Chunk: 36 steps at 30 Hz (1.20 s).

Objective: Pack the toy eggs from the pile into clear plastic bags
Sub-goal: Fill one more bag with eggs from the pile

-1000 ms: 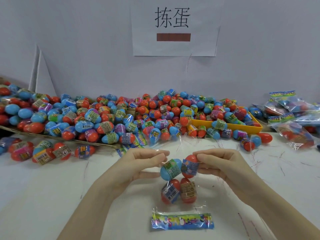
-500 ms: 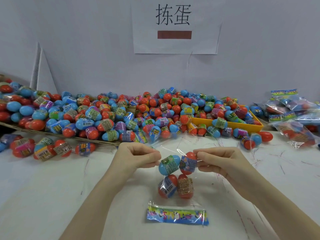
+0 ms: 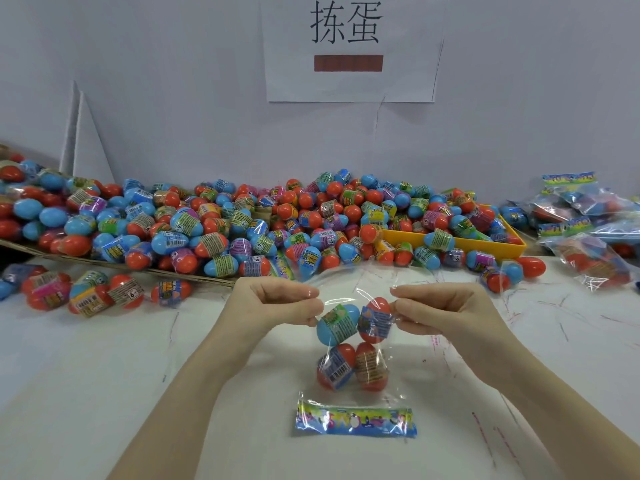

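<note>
At frame centre, both hands' fingers (image 3: 306,293) are pinching the bag (image 3: 360,372) mouth; they should be pulling it evenly so the four eggs (image 3: 337,323) stay in.

Bright even light, faint shadows, glare on clear bag (image 3: 349,296), wide-angle bending at edges, slightly soft

The eggs in the pile (image 3: 242,230) are blue or red-orange, each with a printed band in green, purple, yellow or brown with small text. The bag (image 3: 356,344) is clear with a header (image 3: 355,418) in blue, yellow and green cartoon print. The tray (image 3: 485,245) is yellow, the table (image 3: 86,375) white with thin red marks, and the sign (image 3: 349,46) white with black characters and a dark red bar.
</note>
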Motion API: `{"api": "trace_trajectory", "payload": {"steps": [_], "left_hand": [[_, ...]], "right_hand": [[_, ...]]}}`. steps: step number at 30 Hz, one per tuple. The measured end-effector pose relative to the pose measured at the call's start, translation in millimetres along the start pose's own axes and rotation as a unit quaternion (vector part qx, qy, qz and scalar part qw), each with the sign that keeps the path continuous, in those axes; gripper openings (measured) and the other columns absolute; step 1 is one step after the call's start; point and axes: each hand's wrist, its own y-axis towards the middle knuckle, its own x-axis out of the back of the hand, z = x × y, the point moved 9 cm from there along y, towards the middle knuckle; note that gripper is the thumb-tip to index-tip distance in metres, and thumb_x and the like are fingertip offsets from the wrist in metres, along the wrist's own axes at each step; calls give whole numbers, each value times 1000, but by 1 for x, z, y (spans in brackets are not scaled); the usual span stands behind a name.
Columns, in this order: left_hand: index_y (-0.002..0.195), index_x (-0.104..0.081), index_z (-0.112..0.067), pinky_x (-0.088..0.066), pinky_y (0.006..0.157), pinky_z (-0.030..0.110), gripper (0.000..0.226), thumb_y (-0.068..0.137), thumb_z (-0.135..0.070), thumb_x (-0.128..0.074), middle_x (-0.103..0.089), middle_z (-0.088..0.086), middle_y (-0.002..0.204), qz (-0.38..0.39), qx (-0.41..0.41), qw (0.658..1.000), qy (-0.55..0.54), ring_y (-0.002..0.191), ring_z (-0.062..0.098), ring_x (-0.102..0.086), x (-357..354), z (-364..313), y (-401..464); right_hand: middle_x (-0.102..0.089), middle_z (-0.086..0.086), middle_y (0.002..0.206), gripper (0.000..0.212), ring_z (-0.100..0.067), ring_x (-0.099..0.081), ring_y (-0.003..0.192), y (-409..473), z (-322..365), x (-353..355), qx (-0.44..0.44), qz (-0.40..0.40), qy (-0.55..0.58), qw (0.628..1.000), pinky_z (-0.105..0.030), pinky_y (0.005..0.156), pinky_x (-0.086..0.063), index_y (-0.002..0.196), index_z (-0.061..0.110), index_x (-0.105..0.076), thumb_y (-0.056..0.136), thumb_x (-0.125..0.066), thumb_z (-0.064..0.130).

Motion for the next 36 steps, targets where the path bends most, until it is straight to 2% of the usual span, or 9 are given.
{"api": "trace_trajectory", "payload": {"steps": [4,10,16,20,25,30,34,36], "left_hand": [[65,-76,-15,-51,55,16,13,53,-12,-74,-71,7,64,9,25,1000,-12,55,15,-67,-2,8,1],[59,-75,-11,-51,54,17,25,48,-33,-76,-70,8,64,41,69,997,20,57,17,-68,-5,14,-1],[63,-75,-22,-50,55,15,10,57,-30,-72,-70,1,64,68,52,996,40,57,9,-65,-9,14,-2],[60,-73,-17,-51,58,15,6,59,-23,-71,-69,2,62,55,44,997,16,59,8,-65,-5,15,1],[58,-73,-13,-52,56,16,3,56,-14,-72,-70,7,63,28,28,999,-6,58,13,-68,-1,13,0],[59,-74,-13,-51,52,16,4,55,-15,-73,-70,6,60,27,13,999,21,54,14,-67,-3,7,0],[70,-75,-14,-51,53,16,18,51,-14,-75,-69,9,59,20,23,999,13,54,16,-68,-1,8,0],[66,-76,-15,-51,52,16,16,50,-15,-74,-69,9,59,21,19,1000,10,53,17,-68,0,7,1]], "right_hand": [[-72,-7,69,23,-14,-69,59,0,0,1,-3,-3,-6,1000,-14,50,-51,67,17,-74,72,-66,-4],[-72,-4,66,24,-12,-68,56,-1,1,0,-4,-7,-18,1000,-13,48,-50,66,17,-73,73,-66,-5],[-72,-7,68,22,-13,-69,58,-2,3,-3,-1,6,-10,1000,-14,50,-51,66,17,-74,71,-67,-3],[-72,-7,67,20,-13,-68,57,-1,2,0,-3,0,-3,1000,-14,49,-51,67,15,-73,70,-67,-3],[-72,-8,66,25,-14,-68,56,-1,3,-1,7,7,-8,1000,-15,50,-51,65,16,-74,71,-66,-7],[-71,-8,65,31,-14,-68,57,-1,6,0,22,15,-12,1000,-15,50,-51,63,19,-75,71,-64,-9],[-72,-7,65,33,-14,-69,58,-1,10,-2,36,21,-25,999,-15,51,-52,61,21,-75,71,-65,-9],[-72,-6,65,34,-14,-69,57,-1,10,-2,41,22,-30,998,-16,51,-52,61,21,-75,71,-65,-9]]}}
